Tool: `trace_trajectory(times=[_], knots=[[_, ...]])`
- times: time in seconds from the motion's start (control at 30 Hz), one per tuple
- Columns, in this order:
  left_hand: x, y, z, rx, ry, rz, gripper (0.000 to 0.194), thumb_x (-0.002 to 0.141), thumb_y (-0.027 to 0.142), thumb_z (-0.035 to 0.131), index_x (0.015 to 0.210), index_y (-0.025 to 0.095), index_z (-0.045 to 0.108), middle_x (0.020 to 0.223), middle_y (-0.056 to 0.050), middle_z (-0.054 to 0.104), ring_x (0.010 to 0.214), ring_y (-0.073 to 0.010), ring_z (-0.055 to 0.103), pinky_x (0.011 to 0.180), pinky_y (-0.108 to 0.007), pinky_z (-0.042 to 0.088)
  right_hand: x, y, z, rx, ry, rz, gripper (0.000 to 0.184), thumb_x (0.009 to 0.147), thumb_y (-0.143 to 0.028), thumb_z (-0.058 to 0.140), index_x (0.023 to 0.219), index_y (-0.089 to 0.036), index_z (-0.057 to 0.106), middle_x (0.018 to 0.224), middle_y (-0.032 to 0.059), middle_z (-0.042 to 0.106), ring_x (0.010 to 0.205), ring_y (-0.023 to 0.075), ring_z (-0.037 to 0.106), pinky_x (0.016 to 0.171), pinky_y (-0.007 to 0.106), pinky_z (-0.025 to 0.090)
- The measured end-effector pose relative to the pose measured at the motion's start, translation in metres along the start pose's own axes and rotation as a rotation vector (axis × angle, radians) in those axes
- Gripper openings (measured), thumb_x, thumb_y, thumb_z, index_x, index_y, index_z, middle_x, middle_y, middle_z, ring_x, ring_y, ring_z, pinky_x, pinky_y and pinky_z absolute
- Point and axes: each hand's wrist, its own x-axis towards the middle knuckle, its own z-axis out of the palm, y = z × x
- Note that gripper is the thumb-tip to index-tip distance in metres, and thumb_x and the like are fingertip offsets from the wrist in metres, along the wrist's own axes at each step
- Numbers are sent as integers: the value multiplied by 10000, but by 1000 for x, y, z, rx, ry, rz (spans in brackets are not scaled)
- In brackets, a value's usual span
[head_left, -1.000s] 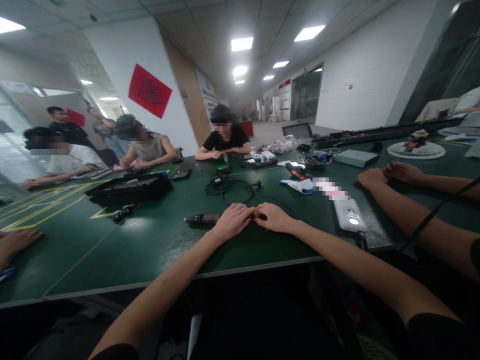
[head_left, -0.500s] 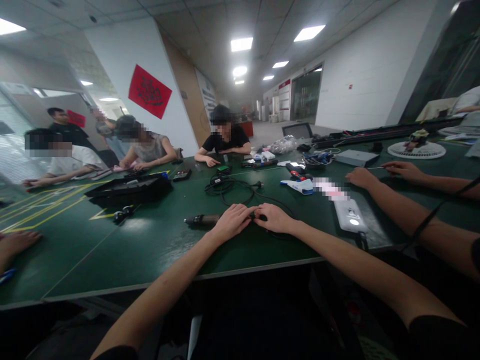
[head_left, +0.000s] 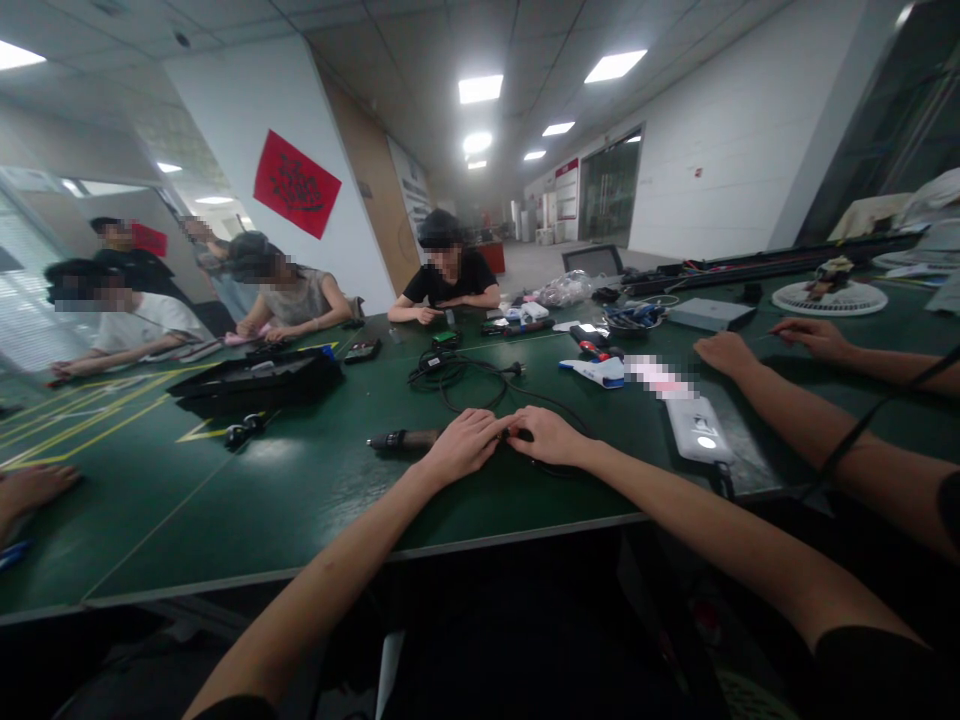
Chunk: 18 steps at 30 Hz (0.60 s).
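A dark electric screwdriver [head_left: 405,440] lies on the green table, its tip pointing left. My left hand [head_left: 472,440] is wrapped over the tool's rear body, hiding that part. Close beside it, my right hand [head_left: 546,437] has its fingers curled at the tool's back end, where the cord seems to leave it. Fingertips of both hands nearly meet there, and what the right fingers pinch is small and mostly covered. A black power cord [head_left: 450,380] with a plug [head_left: 514,369] lies looped just beyond my hands.
To the left are a black tray [head_left: 255,378] and small black round parts [head_left: 244,430]. On the right lie a blue-and-white packet [head_left: 596,372], a white power strip [head_left: 697,428] and a co-worker's hands [head_left: 731,355]. A grey box [head_left: 711,314] and other people are farther back.
My hands stay almost in place on the screwdriver, with only slight finger movement. The view has shifted a little.
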Motion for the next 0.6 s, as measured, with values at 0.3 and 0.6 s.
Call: trace_trajectory(times=[0.3, 0.6], knots=[[2, 2, -2, 43, 10, -12, 609, 1047, 267, 511, 1623, 248, 315, 1179, -85, 661, 1211, -260, 576, 1057, -437, 456, 0, 1, 1, -16, -3, 7, 120, 954, -262, 699, 867, -181, 714, 982, 71, 716, 946, 217, 629, 865, 329, 462], [1, 1, -3, 61, 5, -1, 609, 1047, 263, 509, 1622, 238, 311, 1153, -83, 658, 1194, -263, 583, 1059, -444, 460, 0, 1, 0, -7, -9, 15, 131, 964, -266, 689, 867, -179, 708, 970, 67, 704, 925, 208, 624, 860, 322, 461]])
